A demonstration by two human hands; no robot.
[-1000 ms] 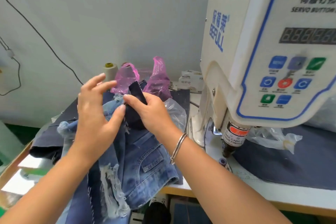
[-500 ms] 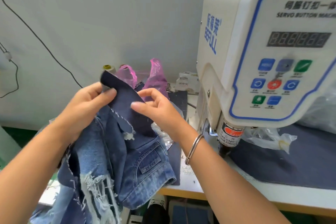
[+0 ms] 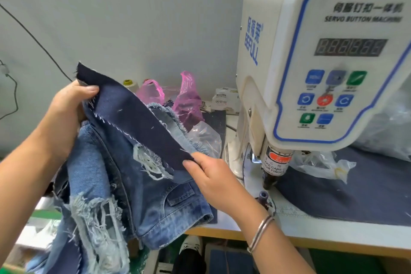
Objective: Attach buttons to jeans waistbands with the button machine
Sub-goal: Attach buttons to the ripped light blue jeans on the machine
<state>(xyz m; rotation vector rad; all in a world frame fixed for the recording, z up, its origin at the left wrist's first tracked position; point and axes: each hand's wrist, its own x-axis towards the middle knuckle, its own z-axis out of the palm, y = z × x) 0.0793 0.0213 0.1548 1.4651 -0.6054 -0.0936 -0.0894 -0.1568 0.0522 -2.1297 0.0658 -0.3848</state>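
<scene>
Jeans waistband [image 3: 142, 118]: stretched diagonally, pinched by left hand [image 3: 66, 111] and right hand [image 3: 213, 178]; lower end apparently nearer button machine [image 3: 275, 162].

A: What has changed in the last second?

B: The dark waistband strip [image 3: 142, 118] of the jeans [image 3: 160, 202] was bunched between both hands near the pink bags. It is now drawn out into a long diagonal band.

A: Where did the hands go?

B: The left hand [image 3: 66, 115] rose and moved left, from open fingers to pinching the strip's upper end under the thumb. The right hand [image 3: 213, 178] dropped lower and to the right, gripping the strip's lower end, nearer the button machine [image 3: 322, 69].

A: And the rest of the garment?

B: More of it hangs open, showing frayed rips and white stitching.
</scene>
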